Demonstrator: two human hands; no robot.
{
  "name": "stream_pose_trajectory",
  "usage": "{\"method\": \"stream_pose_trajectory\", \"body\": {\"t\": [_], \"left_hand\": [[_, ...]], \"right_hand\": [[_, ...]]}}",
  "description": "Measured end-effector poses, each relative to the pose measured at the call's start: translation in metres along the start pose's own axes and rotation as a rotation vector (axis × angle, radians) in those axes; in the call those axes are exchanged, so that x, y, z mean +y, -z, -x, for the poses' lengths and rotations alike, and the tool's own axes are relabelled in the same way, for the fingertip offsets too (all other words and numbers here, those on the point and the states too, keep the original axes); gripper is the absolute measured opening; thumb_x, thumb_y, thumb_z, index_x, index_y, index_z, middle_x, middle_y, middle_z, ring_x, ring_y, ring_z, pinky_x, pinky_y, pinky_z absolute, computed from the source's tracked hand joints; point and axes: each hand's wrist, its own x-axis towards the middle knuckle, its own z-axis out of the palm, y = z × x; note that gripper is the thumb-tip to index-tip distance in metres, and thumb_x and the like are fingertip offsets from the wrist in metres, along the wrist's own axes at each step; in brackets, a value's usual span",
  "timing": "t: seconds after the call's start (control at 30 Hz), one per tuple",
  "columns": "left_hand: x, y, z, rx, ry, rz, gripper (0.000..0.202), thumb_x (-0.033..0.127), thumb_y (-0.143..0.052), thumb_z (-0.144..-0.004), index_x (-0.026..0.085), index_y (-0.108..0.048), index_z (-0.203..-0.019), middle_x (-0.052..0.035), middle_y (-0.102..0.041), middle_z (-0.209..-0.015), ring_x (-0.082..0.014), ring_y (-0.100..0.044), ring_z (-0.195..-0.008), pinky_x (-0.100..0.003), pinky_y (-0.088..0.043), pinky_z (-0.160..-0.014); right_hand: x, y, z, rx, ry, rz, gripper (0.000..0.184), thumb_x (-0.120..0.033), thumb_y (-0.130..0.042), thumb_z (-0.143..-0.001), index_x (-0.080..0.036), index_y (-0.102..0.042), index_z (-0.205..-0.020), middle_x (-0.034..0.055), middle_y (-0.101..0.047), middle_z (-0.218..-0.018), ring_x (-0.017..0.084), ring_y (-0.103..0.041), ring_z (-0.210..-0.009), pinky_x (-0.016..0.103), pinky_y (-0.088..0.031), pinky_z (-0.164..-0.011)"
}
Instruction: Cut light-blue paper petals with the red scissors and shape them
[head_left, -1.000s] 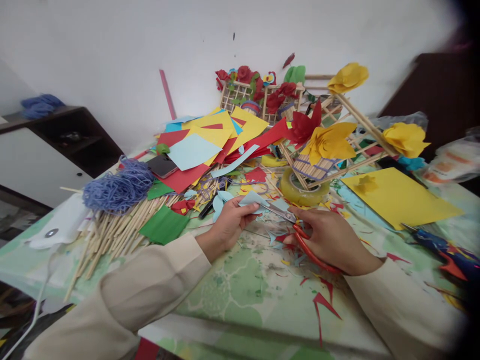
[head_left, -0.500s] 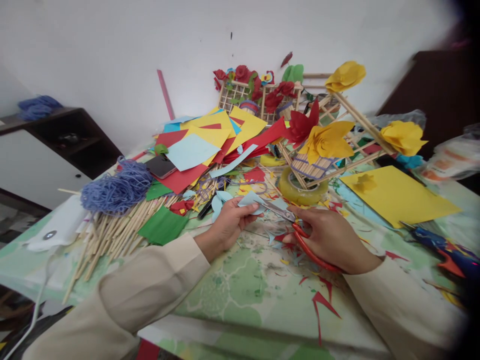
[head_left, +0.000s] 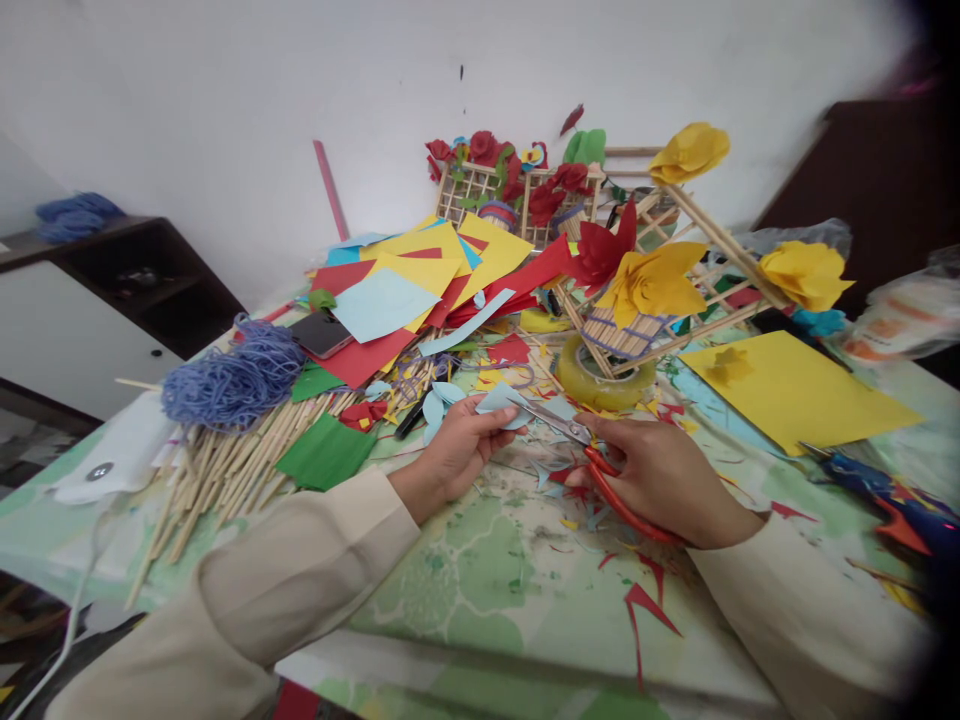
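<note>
Between thumb and fingers, my left hand (head_left: 459,448) pinches a piece of light blue paper (head_left: 496,400) above the middle of the table. My right hand (head_left: 667,475) is closed around the red handles of a pair of scissors (head_left: 562,425). The scissor blades point left and lie at the blue paper, close to my left fingertips. Just left of that paper rest some cut light blue petal shapes (head_left: 441,402). Small blue, red and yellow paper scraps (head_left: 577,490) are scattered beneath the scissors.
Wooden sticks (head_left: 232,470) and blue yarn (head_left: 232,378) lie on the left. Coloured paper sheets (head_left: 397,300) are piled behind my hands. A roll of tape (head_left: 607,385) stands under a stick frame with paper flowers (head_left: 652,285). At right are yellow paper (head_left: 795,390) and a glue gun (head_left: 885,495).
Almost nothing differs. Both hands, the blue paper and the scissors keep nearly the same position.
</note>
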Motion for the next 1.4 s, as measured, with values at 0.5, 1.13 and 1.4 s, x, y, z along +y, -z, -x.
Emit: {"method": "stream_pose_trajectory", "body": {"t": [0.5,1.13,1.4], "left_hand": [[0.0014,0.0002,-0.0003,-0.014,0.005,0.039,0.019,0.011,-0.073,-0.069,0.013,-0.062,-0.084,-0.0009,-0.068,-0.077,-0.0079,-0.065,-0.062,-0.016,-0.053,-0.059],[0.0022,0.0036,-0.0026,0.032,-0.150,0.039,0.018,0.019,-0.077,-0.066,0.012,-0.066,-0.079,-0.0010,-0.068,-0.076,-0.0073,-0.061,-0.065,-0.017,-0.050,-0.063],[0.0007,0.0026,-0.0023,0.010,-0.176,0.018,0.020,0.022,-0.077,-0.066,0.012,-0.066,-0.080,-0.0018,-0.069,-0.075,-0.0093,-0.061,-0.065,-0.021,-0.051,-0.065]], "right_hand": [[-0.0003,-0.0026,0.0008,0.001,-0.016,-0.108,0.052,-0.061,-0.058,-0.076,-0.024,-0.069,-0.110,0.0016,-0.063,-0.058,0.016,-0.055,-0.053,0.025,-0.035,-0.052],[0.0026,-0.0072,0.0021,0.035,0.020,-0.056,0.050,-0.055,-0.056,-0.080,-0.020,-0.068,-0.112,0.0037,-0.063,-0.060,0.017,-0.055,-0.055,0.025,-0.034,-0.052],[0.0013,-0.0091,0.0026,0.027,0.001,-0.062,0.049,-0.058,-0.056,-0.079,-0.022,-0.068,-0.109,0.0042,-0.066,-0.062,0.018,-0.059,-0.057,0.026,-0.036,-0.053]]}}
